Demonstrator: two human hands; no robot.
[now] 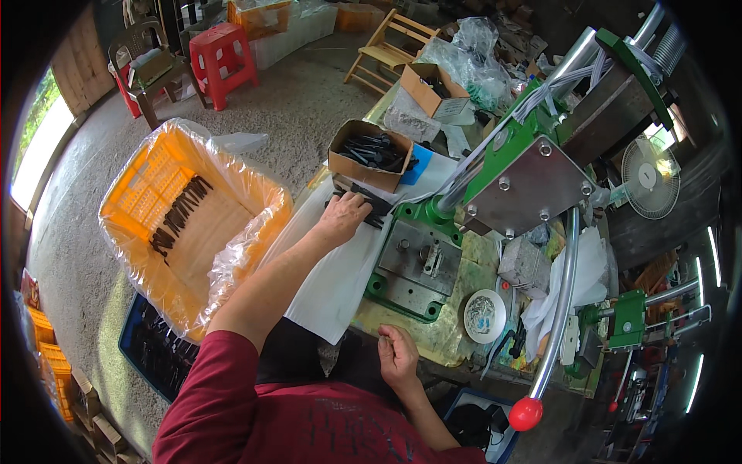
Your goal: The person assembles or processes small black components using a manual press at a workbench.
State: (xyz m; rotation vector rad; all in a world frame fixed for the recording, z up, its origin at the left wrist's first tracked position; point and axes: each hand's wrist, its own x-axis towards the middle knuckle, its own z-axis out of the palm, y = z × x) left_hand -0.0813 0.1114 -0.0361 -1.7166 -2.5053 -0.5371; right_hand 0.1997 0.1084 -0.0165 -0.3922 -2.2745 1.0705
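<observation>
My left hand (345, 218) reaches forward over the white sheet, its fingers bent down onto dark, slender pieces (374, 204) lying beside the cardboard box. The fingertips are partly hidden among these pieces, and their exact kind is unclear. That box (338, 162) is filled with similar black parts (375, 151). Close to my body, at the table's front edge, my right hand (397, 356) is curled with the thumb against the fingers; whatever it may hold is hidden. Between and beyond the hands stands a green hand press, its steel base plate (410, 276) carrying a small metal fixture (431, 261).
The press lever (568, 286) slants down at right to a red knob (526, 414). A white bowl (485, 315) of small metal bits sits beside the base. On the left, a plastic-lined yellow crate (147, 185) holds a row of black parts; a blue tray (133, 340) lies below.
</observation>
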